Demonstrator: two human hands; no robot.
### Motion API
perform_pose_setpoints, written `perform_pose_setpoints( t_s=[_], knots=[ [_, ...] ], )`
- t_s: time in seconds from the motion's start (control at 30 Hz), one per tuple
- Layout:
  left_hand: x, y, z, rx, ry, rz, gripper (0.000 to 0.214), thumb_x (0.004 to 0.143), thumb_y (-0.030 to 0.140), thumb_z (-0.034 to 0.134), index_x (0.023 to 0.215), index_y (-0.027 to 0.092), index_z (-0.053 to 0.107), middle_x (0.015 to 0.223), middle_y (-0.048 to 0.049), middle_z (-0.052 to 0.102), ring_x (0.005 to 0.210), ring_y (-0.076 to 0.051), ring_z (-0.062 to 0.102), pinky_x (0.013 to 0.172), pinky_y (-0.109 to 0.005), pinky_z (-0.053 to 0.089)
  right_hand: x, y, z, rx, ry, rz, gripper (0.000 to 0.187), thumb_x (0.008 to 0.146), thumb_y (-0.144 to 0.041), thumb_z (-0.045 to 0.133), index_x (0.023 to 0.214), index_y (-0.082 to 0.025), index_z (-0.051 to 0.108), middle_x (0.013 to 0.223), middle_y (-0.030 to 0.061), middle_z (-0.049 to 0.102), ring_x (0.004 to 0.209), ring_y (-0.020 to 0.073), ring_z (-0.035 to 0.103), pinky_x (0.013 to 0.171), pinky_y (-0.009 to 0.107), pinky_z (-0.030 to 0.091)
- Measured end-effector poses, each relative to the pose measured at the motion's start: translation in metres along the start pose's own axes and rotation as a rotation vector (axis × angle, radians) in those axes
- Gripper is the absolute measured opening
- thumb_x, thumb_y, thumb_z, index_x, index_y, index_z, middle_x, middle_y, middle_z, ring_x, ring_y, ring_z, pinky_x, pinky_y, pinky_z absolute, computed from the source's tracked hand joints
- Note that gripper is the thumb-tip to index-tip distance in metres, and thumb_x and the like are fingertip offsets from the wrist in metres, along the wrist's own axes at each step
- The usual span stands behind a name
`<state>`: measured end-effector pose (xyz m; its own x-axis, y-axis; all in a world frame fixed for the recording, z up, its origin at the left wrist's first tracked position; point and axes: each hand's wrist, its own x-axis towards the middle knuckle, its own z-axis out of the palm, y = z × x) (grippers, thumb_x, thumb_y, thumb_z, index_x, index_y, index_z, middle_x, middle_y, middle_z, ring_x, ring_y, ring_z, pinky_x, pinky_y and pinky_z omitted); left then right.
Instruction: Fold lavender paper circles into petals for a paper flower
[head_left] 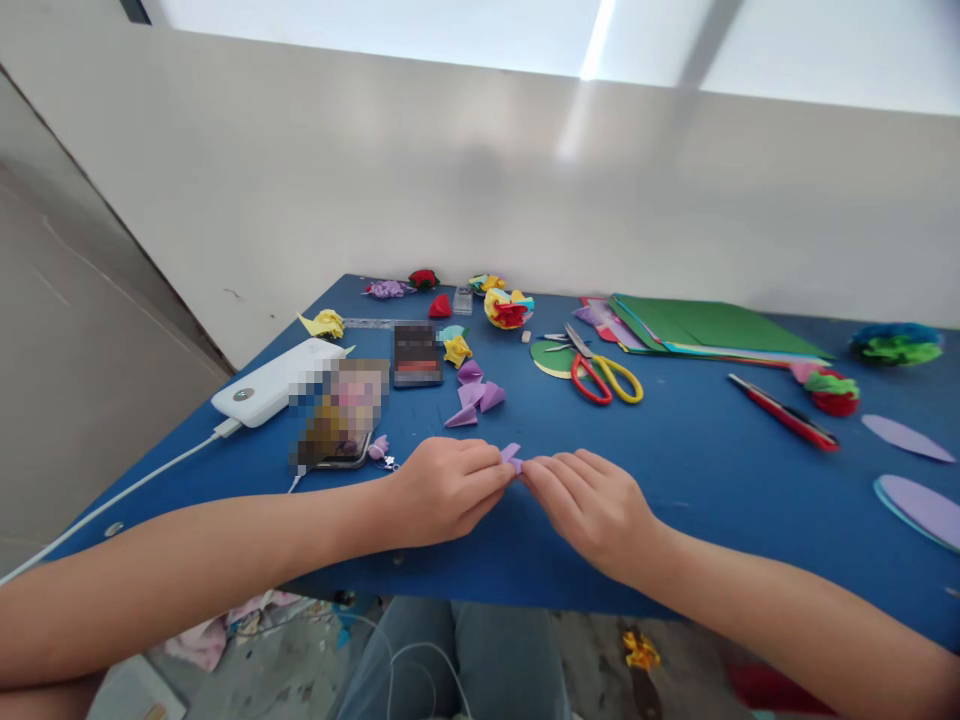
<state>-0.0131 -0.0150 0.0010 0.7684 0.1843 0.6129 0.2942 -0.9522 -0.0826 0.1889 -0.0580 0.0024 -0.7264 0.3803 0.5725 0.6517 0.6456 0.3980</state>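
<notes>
Between my two hands, above the front part of the blue table (pixel 697 470), is a small folded piece of purple paper (pixel 511 456). My left hand (pixel 454 487) pinches it from the left, fingers closed. From the right, the closed fingertips of my right hand (pixel 589 500) grip it too, and the two hands nearly touch. Most of the paper is hidden by the fingers. Just beyond my left hand lie several folded purple paper pieces (pixel 471 394), with a yellow paper star shape (pixel 457 350) behind them.
Scissors (pixel 600 375) with red and yellow handles lie beyond my right hand, near a red utility knife (pixel 787 415). Coloured paper sheets (pixel 720 328) are stacked at the back right. A white power bank (pixel 274 382) and phones (pixel 418 355) lie left; paper flowers (pixel 508 310) line the back.
</notes>
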Motion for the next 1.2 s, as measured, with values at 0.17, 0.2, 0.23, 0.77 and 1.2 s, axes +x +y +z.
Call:
perform_pose_setpoints(
  t_s=[0.17, 0.2, 0.23, 0.77, 1.2],
  knots=[
    [-0.0001, -0.0001, -0.0005, -0.042, 0.006, 0.015, 0.016, 0.085, 0.015, 0.047, 0.096, 0.011, 0.057, 0.077, -0.0047, 0.060, 0.066, -0.013, 0.053, 0.057, -0.024, 0.043, -0.0041, 0.0006, 0.0010, 0.002, 0.006, 0.010, 0.012, 0.085, -0.010, 0.049, 0.094, -0.008, 0.057, 0.067, 0.0043, 0.062, 0.066, 0.0131, 0.057, 0.061, 0.028, 0.038],
    [0.0001, -0.0002, -0.0007, -0.037, 0.011, 0.026, 0.016, 0.085, 0.015, 0.047, 0.096, 0.011, 0.057, 0.077, -0.0046, 0.061, 0.066, -0.012, 0.054, 0.057, -0.024, 0.043, -0.0042, 0.0009, 0.0012, 0.002, 0.010, 0.009, 0.012, 0.084, -0.010, 0.050, 0.094, -0.008, 0.057, 0.066, 0.0040, 0.061, 0.065, 0.0130, 0.057, 0.060, 0.028, 0.038],
    [0.0005, -0.0002, -0.0010, -0.029, 0.017, 0.030, 0.016, 0.085, 0.015, 0.047, 0.096, 0.011, 0.057, 0.077, -0.0046, 0.061, 0.066, -0.012, 0.054, 0.056, -0.024, 0.043, -0.0042, 0.0014, 0.0015, 0.002, 0.016, 0.004, 0.012, 0.083, -0.010, 0.051, 0.093, -0.008, 0.057, 0.065, 0.0039, 0.061, 0.063, 0.0130, 0.057, 0.059, 0.028, 0.038],
    [-0.0009, -0.0050, 0.0013, 0.209, -0.060, 0.128, 0.024, 0.088, 0.013, 0.041, 0.109, 0.007, 0.049, 0.081, -0.0068, 0.061, 0.070, -0.015, 0.054, 0.059, -0.027, 0.045, -0.0004, 0.0043, 0.0009, -0.131, 0.039, -0.083, 0.013, 0.083, -0.007, 0.047, 0.090, -0.004, 0.058, 0.067, 0.0082, 0.063, 0.063, 0.0155, 0.058, 0.058, 0.029, 0.040],
    [0.0027, -0.0030, -0.0056, 0.414, -0.036, 0.263, 0.020, 0.086, 0.013, 0.047, 0.103, 0.004, 0.053, 0.077, -0.0070, 0.061, 0.068, -0.015, 0.057, 0.052, -0.027, 0.040, 0.0031, 0.0075, -0.0019, -0.138, 0.035, -0.143, 0.025, 0.085, -0.004, 0.034, 0.089, -0.005, 0.058, 0.072, 0.0108, 0.065, 0.064, 0.0159, 0.059, 0.058, 0.030, 0.042]
  ],
)
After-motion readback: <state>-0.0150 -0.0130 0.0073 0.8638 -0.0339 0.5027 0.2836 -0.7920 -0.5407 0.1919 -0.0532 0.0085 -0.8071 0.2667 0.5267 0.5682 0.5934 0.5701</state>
